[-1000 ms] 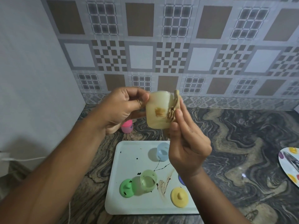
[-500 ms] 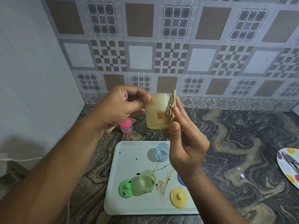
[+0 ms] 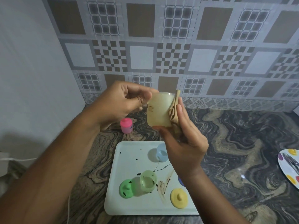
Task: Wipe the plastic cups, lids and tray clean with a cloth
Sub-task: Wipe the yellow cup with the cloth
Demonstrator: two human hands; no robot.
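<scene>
I hold a pale yellow plastic cup (image 3: 159,110) up above the counter; a brown smear marks its left side. My left hand (image 3: 119,102) pinches the cup's left rim. My right hand (image 3: 182,143) presses a folded tan cloth (image 3: 174,109) against the cup's right side, thumb under the cup. Below lies a white tray (image 3: 129,159) with dark spots and a brown streak. On it stand a green cup (image 3: 148,180), a blue cup (image 3: 161,154), a green lid (image 3: 127,188), a yellow lid (image 3: 179,198) and a blue lid (image 3: 180,180) mostly hidden by my wrist.
A pink lidded cup (image 3: 126,125) stands on the marbled counter behind the tray. A white plate with coloured dots (image 3: 289,167) lies at the right edge. A tiled wall closes the back and a plain wall the left, with a white cable (image 3: 21,159) there.
The cup has turned in my hands, carrying the brown smear from the middle of its side round to the left. The cloth stays pressed on the right side.
</scene>
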